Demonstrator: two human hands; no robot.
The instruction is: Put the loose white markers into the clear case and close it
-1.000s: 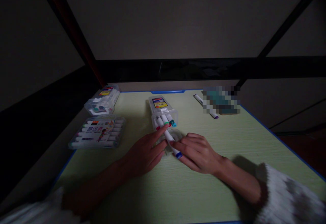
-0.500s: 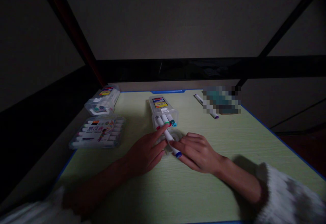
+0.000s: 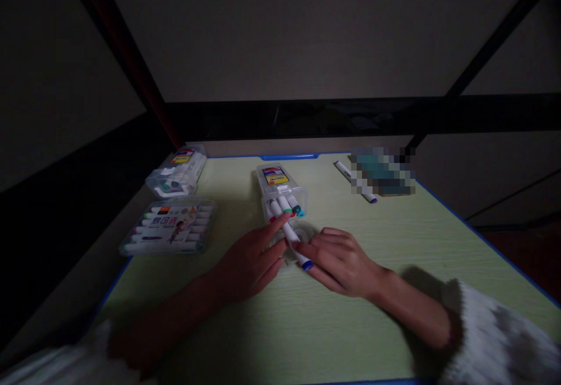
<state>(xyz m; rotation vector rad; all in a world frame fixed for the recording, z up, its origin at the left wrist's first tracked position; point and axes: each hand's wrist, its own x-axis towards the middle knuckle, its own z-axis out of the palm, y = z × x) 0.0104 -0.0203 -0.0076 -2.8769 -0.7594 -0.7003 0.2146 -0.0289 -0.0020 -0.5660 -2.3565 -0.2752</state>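
A white marker [image 3: 290,233] with a dark blue end slants between my two hands in the middle of the table. My right hand [image 3: 344,261] pinches it near the blue end. From the other side, my left hand [image 3: 252,262] grips it, index finger stretched along its far part and middle finger against its side. Just beyond the fingers lies a clear plastic marker case [image 3: 268,177], its near end open, with several markers [image 3: 284,204] showing red, green and teal ends. Beneath the held marker is a round clear plastic piece [image 3: 309,231], partly hidden by my hands.
Another clear marker case [image 3: 177,172] stands at the back left, with a flat marker pack [image 3: 169,227] in front of it. A purple-ended marker [image 3: 344,170] lies at the back right beside a blurred-out flat object [image 3: 381,172]. The pale green table [image 3: 372,326] has blue edges.
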